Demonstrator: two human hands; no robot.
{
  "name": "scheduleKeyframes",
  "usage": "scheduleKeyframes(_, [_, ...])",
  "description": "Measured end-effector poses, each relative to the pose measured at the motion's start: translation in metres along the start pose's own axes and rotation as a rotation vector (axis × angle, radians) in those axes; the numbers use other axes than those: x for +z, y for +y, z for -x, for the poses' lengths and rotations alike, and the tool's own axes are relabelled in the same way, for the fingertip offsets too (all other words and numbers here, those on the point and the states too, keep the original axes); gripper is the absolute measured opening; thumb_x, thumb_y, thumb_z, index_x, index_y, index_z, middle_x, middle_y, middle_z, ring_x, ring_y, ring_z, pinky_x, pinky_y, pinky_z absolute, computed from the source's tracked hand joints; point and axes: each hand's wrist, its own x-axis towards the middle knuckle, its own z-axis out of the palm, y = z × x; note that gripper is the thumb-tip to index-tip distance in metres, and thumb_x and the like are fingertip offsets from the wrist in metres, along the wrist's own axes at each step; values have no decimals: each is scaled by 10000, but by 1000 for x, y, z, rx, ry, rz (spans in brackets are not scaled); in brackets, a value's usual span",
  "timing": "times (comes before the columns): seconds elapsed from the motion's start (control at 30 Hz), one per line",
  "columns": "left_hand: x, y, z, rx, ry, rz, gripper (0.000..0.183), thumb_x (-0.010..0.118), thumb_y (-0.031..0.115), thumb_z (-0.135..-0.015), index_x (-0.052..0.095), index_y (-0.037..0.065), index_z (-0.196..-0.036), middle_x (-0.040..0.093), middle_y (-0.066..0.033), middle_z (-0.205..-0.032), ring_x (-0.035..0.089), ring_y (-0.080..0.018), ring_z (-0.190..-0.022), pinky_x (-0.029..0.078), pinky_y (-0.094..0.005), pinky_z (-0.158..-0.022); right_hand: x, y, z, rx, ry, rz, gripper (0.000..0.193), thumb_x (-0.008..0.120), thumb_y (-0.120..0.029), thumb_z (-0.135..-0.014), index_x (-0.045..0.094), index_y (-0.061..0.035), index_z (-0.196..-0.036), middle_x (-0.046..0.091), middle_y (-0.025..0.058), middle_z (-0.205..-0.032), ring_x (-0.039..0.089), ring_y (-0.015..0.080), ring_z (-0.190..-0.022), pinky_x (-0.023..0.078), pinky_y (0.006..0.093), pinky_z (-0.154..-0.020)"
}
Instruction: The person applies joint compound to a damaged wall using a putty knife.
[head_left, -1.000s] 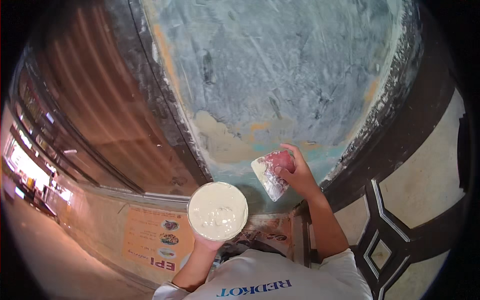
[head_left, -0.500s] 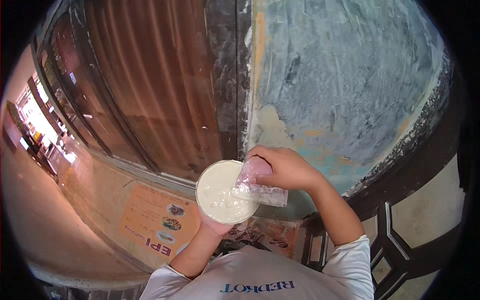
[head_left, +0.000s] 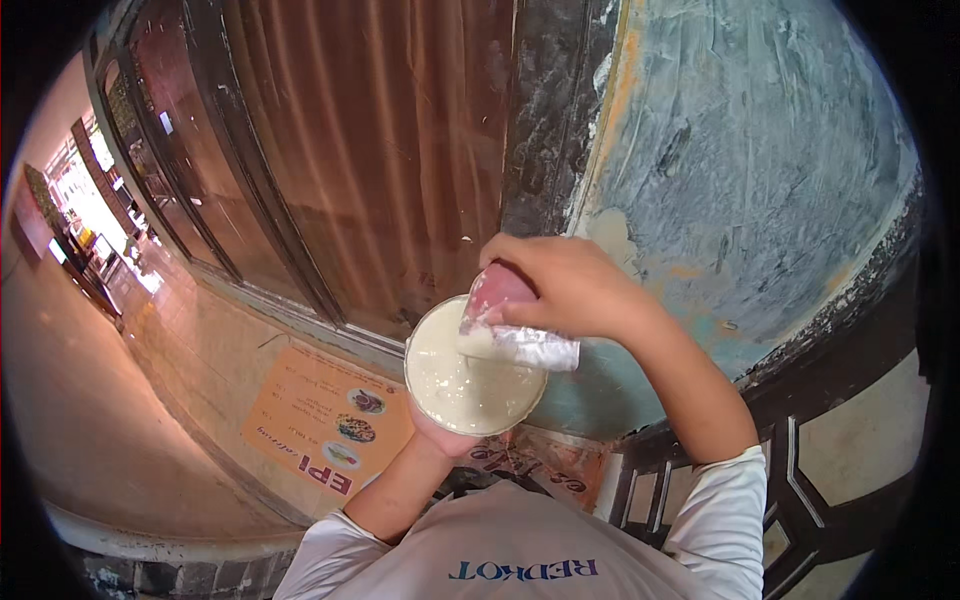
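A round tub (head_left: 408, 352) is filled with thick cream-coloured paste (head_left: 480, 385), which has lumps and bubbles on its surface. My left hand (head_left: 447, 436) supports the tub from below and at its near side; its fingers are mostly hidden beneath. My right hand (head_left: 565, 285) grips a pink and clear plastic piece (head_left: 500, 295) over the tub's right half. White paste coats that piece's lower edge, which reaches over the paste's surface. I cannot tell the piece's exact kind.
Ahead on the right stands a wall patched in grey-blue (head_left: 740, 160), beside a dark frame and brown-curtained glass (head_left: 370, 150). An orange printed banner (head_left: 320, 420) lies low on the left. Dark metal latticework (head_left: 800, 500) rises at lower right.
The view has swung left, so the wall sits farther right. My right hand has shifted up relative to the tub, and the plastic piece's lower edge now carries more white paste.
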Motion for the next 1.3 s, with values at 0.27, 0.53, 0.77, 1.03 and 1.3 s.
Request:
scheduleKeyframes(0.27, [7,14,-1,67,87,-92,636,342,533,-952,384,123,-1437,439,-135,-1435,451,-369,-1286,393,-564,-1036,1,-17,-26,-18,29,42,398,709,-363,-769,561,-149,-1070,672,121,-910,654,338,-885,510,447,-731])
scheduleKeyframes(0.53, [13,16,-8,70,47,-145,580,336,475,-976,388,127,-1437,415,-132,-1461,439,-348,-1305,360,-539,-1075,-4,-27,-37,11,9,99,416,704,-341,-762,553,-136,-1091,666,122,-926,646,334,-877,497,445,-724])
scheduleKeyframes(0.77, [24,1,-11,72,43,-102,626,332,553,-949,378,169,-1440,420,-133,-1453,429,-388,-1306,400,-577,-1031,-9,-26,-34,37,-20,125,427,697,-350,-759,548,-127,-1091,669,131,-913,649,343,-875,497,455,-734])
scheduleKeyframes(1.03, [12,-8,-8,157,120,-221,634,355,528,-949,366,143,-1452,406,-128,-1465,413,-363,-1319,342,-555,-1083,-22,-15,-20,37,-93,96,440,723,-380,-758,557,-142,-1089,668,134,-906,645,342,-887,490,450,-736])
scheduleKeyframes(1.3, [7,-19,-5,80,-60,-193,613,333,475,-972,339,114,-1467,382,-125,-1488,375,-356,-1351,290,-570,-1107,-35,2,-4,-49,-50,142,407,713,-388,-754,572,-149,-1051,674,131,-892,651,340,-873,498,456,-712])
